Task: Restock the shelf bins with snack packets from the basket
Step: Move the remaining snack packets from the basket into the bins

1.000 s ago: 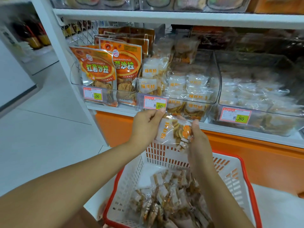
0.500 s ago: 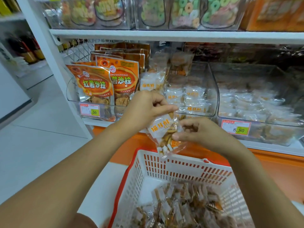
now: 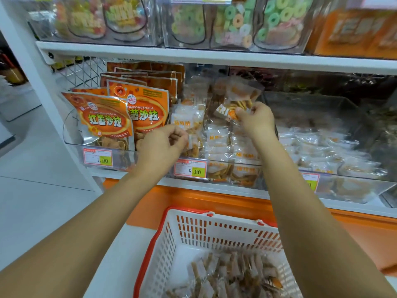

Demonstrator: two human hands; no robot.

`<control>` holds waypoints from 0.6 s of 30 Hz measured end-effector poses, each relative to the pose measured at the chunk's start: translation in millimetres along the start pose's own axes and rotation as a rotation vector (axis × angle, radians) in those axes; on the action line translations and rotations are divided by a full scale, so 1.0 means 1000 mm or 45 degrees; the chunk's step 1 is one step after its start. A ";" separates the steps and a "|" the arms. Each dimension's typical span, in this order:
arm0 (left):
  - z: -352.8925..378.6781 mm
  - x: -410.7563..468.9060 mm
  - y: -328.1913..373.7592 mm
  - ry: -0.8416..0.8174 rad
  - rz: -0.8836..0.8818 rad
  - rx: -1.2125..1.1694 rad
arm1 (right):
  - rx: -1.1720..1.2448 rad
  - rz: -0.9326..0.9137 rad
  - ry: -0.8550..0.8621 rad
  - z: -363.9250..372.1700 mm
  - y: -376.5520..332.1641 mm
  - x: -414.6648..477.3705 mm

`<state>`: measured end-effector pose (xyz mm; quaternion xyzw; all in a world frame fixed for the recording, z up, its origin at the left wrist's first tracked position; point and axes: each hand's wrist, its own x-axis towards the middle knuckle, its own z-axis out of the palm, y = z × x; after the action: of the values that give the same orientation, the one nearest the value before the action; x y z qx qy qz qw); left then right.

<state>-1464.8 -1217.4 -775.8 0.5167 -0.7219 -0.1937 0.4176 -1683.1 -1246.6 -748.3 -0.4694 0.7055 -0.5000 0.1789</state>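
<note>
My right hand (image 3: 255,120) pinches a clear snack packet (image 3: 233,104) with orange print and holds it above the back of the middle shelf bin (image 3: 247,163). This bin holds several alike packets (image 3: 217,136). My left hand (image 3: 163,144) is at the bin's left front. Its curled fingers lie against an upright packet (image 3: 185,123) there, and I cannot tell whether they pinch it. Below, the white basket with a red rim (image 3: 169,239) holds several more packets (image 3: 232,274).
The left bin carries orange foil bags (image 3: 103,121). The right bin (image 3: 322,147) is filled with clear packets. Price tags (image 3: 190,169) hang on the bin fronts. The shelf above (image 3: 214,58) bears bins of ring candies (image 3: 232,22). An orange base panel (image 3: 214,201) runs under the shelf.
Both hands held one packet over the basket. My right hand has since carried it up and back over the middle bin, and my left hand let go and moved to the bin's left front.
</note>
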 end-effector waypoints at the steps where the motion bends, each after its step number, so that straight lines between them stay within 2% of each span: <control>1: 0.000 0.001 -0.001 0.003 0.011 0.010 | -0.034 0.040 0.008 0.006 0.000 0.011; 4: -0.001 0.003 -0.003 -0.011 0.052 0.035 | -0.087 0.171 -0.065 0.021 0.002 0.041; 10: 0.000 0.007 -0.006 -0.015 0.081 0.059 | 0.157 0.358 -0.231 0.035 0.010 0.072; 11: 0.000 0.008 -0.007 -0.016 0.081 0.057 | 0.217 0.313 -0.258 0.037 0.009 0.073; 13: 0.000 0.008 -0.007 -0.015 0.084 0.049 | 0.102 0.189 -0.254 0.039 0.009 0.075; 18: 0.001 0.011 -0.007 -0.015 0.102 0.033 | -0.002 0.199 -0.228 0.051 0.010 0.087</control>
<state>-1462.3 -1230.0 -777.1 0.4915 -0.7469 -0.1705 0.4141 -1694.3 -1346.3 -760.2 -0.4557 0.7216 -0.4400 0.2792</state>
